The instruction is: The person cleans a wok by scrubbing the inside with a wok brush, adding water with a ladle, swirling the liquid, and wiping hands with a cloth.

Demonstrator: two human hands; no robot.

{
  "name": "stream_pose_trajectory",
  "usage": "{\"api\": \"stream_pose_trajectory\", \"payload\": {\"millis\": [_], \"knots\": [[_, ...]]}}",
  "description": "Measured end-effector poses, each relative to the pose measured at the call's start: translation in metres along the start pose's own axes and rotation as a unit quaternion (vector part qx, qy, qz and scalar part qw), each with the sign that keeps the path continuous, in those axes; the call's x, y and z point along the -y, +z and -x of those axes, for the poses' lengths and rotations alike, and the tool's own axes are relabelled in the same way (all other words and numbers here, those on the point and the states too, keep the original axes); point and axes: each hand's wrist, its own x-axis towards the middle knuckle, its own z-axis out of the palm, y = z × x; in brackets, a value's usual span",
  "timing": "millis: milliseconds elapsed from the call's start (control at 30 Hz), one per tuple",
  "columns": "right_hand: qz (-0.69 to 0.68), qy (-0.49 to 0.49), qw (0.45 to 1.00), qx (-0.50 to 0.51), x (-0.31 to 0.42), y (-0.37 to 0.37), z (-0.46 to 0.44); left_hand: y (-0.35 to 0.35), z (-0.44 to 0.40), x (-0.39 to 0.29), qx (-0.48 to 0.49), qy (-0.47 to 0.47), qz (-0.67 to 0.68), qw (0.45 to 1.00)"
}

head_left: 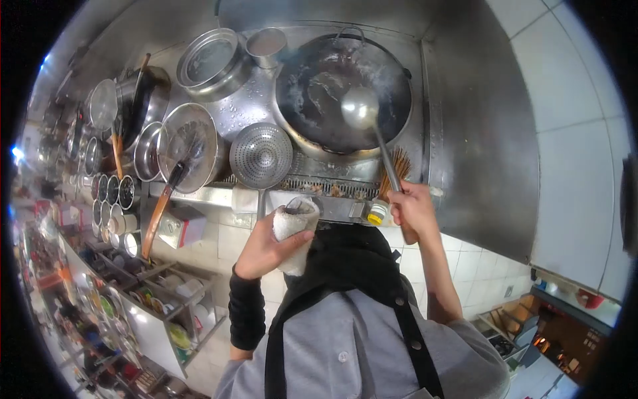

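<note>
My right hand [412,207] is closed round the handle of a long metal ladle [387,156]. The ladle's round bowl is over the large dark wok [302,120], which holds steaming, bubbling liquid; I cannot tell whether the bowl touches it. My left hand [260,247] grips a folded white cloth [292,225] in front of the black apron [349,249]. Just above that hand lies a perforated metal skimmer [261,156], its handle running down behind the fingers. Whether the hand touches this handle is hidden.
Beside my right hand stands a bamboo wok brush [397,166] with a yellow-capped container [377,213]. Left of the wok sit a metal pot [211,66], a small metal cup [266,45] and a mesh strainer [193,143]. A steel wall [482,133] bounds the right side.
</note>
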Motion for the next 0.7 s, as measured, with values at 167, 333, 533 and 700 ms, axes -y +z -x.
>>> {"api": "stream_pose_trajectory", "payload": {"millis": [167,333,533,700], "knots": [[0.252,-0.221,0.937,-0.094,-0.029,0.042,-0.091,-0.010,0.013,0.006,-0.032,0.016,-0.010,0.999],[0.412,-0.373,0.820,-0.136,0.039,0.125,-0.084,-0.043,0.046,0.029,-0.104,-0.004,0.014,0.994],[0.336,-0.400,0.852,0.019,0.146,0.282,-0.164,-0.101,0.075,0.042,-0.138,-0.048,-0.002,0.989],[0.404,-0.314,0.856,0.071,0.210,0.424,-0.273,-0.153,0.102,0.055,-0.166,-0.067,-0.023,0.984]]}}
